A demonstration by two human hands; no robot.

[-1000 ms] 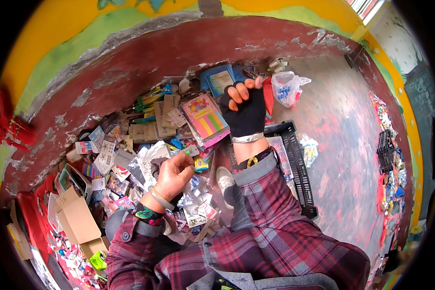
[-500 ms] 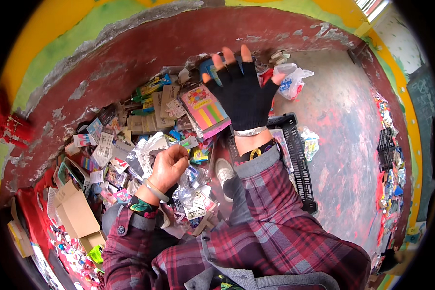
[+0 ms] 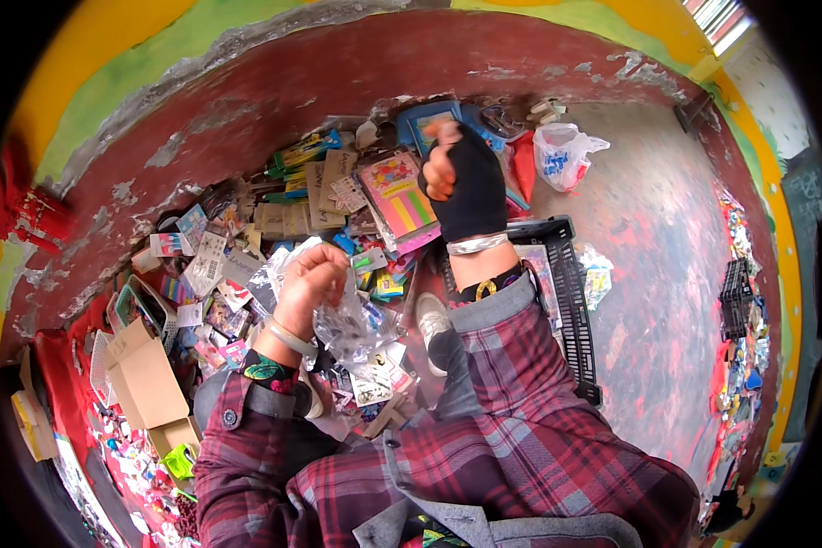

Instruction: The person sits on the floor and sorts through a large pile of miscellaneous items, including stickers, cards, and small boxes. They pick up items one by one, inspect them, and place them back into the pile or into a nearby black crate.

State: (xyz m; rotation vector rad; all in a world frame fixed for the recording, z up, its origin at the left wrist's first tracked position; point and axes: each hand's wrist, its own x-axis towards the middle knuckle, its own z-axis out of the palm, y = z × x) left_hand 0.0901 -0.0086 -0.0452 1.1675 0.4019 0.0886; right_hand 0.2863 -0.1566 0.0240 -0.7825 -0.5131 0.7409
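Observation:
My left hand (image 3: 314,281), bare and with a pale bangle on the wrist, is closed over the pile, its fingers curled. Crumpled clear plastic (image 3: 349,327) hangs from it and seems gripped in the fingers. My right hand (image 3: 467,179) wears a black fingerless glove; it is curled into a fist in the air, with nothing showing in it. Beside it, farther left, lies a pack with coloured stripes and a pink edge (image 3: 398,203). Under my right forearm stands a black plastic crate (image 3: 571,315), partly hidden, with flat printed goods inside.
A heap of packaged small goods (image 3: 224,315) spreads to the left against the red wall (image 3: 329,68). An open cardboard box (image 3: 146,379) stands near left. A white plastic bag (image 3: 564,155) lies far right on the stained floor (image 3: 653,274). More goods line the right wall.
My right hand has gone from spread fingers to a fist. My left hand has risen slightly away from me, and the clear plastic now hangs beside it.

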